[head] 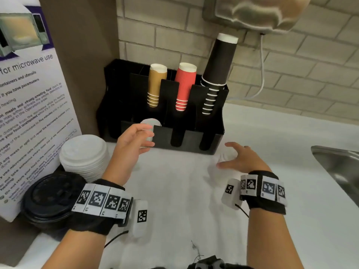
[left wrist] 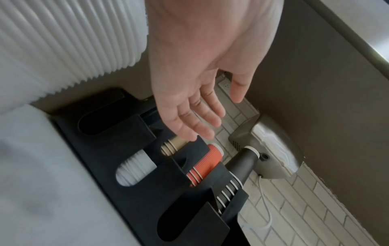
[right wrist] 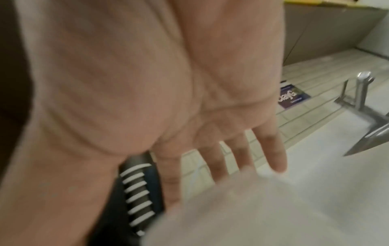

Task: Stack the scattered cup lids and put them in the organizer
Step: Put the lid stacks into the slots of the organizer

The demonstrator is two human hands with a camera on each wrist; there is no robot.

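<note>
Hovering empty, fingers spread: left hand [head: 134, 140] by organizer [head: 211, 140], right hand [head: 240, 158] over blurred lid [head: 223, 158]; likely fumbled, skidding away.

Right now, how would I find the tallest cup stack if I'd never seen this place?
Find the black organizer standing on the white counter against the brick wall. Three cup stacks stand in its back slots; go to the right end. There the black cups rise above the tan cups and red cups, dark with white rims, leaning right.
</note>
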